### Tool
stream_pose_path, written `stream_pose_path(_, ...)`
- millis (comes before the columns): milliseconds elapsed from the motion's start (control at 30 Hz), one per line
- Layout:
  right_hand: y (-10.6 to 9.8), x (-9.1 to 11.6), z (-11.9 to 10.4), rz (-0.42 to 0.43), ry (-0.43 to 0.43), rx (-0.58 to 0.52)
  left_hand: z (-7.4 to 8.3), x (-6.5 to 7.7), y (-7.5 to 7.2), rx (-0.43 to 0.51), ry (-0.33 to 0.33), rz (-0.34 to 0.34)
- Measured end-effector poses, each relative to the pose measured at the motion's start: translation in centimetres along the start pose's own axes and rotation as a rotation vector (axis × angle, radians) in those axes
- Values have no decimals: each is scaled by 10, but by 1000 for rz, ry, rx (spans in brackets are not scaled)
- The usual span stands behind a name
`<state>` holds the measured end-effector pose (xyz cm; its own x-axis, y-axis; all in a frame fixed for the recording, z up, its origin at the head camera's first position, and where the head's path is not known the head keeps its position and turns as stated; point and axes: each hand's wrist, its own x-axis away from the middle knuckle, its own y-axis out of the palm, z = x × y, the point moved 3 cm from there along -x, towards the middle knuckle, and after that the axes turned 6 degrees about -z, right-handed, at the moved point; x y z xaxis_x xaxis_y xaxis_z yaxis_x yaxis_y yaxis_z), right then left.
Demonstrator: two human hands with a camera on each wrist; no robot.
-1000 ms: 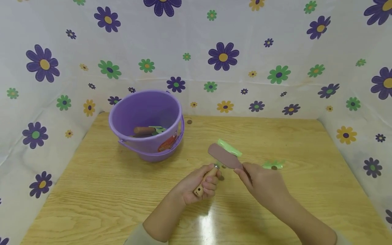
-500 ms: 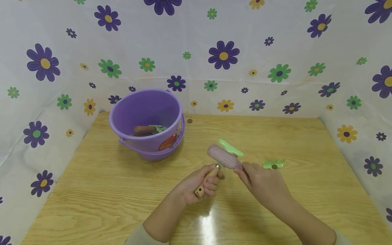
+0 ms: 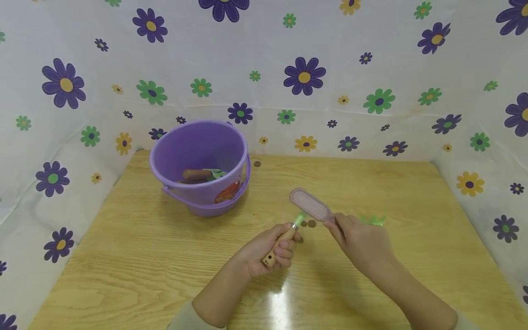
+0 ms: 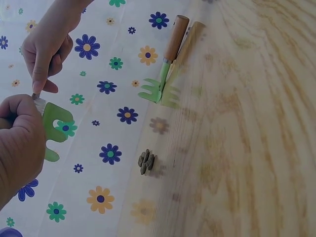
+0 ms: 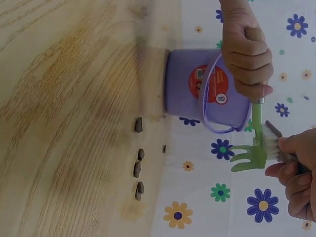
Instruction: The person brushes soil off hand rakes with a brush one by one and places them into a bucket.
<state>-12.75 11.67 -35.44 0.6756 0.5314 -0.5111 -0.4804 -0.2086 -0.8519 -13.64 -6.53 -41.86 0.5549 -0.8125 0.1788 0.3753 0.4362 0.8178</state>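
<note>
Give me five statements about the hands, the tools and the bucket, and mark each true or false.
1. The left hand grips a green fork by its handle. True.
2. The right hand is idle. False: it holds a brush.
3. The purple bucket lies on its side. False: it stands upright.
4. A brown-handled tool is inside that bucket. True.
5. A second fork rests on the table. True.

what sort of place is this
Probably an indoor work corner, perhaps staged: a wood-grain table, flower-printed sheeting hung along its back and both sides, and a purple bucket on the tabletop. The pictures don't show what room it belongs to.
</note>
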Motion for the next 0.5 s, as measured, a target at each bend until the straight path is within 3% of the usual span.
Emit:
stream_pose_path(367, -1, 0, 12, 24, 4, 10, -2, 1, -1, -13, -5, 1)
stream_pose_path(500, -1, 1, 18, -30, 45, -56, -3, 0, -1, -9, -15, -3)
